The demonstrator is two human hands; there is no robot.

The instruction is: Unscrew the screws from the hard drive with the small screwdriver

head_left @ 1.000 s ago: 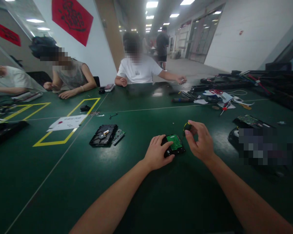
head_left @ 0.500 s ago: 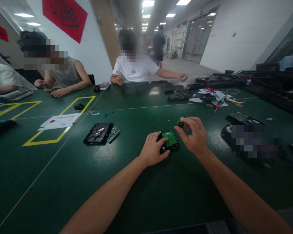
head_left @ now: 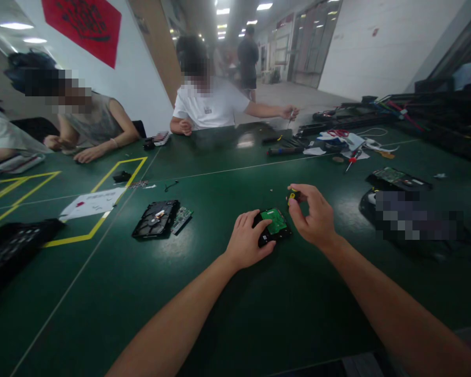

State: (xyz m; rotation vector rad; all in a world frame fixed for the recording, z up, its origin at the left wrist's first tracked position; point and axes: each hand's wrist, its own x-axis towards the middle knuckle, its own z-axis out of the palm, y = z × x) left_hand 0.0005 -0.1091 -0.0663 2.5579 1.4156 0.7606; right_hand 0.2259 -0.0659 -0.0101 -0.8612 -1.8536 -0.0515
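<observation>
The fingers point(head_left: 304, 190) of the right hand point(head_left: 316, 220) have curled in tighter; the screwdriver handle point(head_left: 292, 197) has turned between them.

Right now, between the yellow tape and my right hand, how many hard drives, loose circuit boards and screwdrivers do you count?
Hard drives: 2, the green-board drive under the left hand, the open drive.
Loose circuit board: 1.
Screwdriver: 1, in the right hand.
Total: 4.

Here's the left hand point(head_left: 248, 242): bare fingers, bare knuckles, bare wrist just behind it. Back from that wrist, the left forearm point(head_left: 180, 319) runs bare right down to the bottom edge. Over to the right hand point(head_left: 314, 217), same story, and behind it the right forearm point(head_left: 384, 309) is bare as well, any sleeve out of view
</observation>
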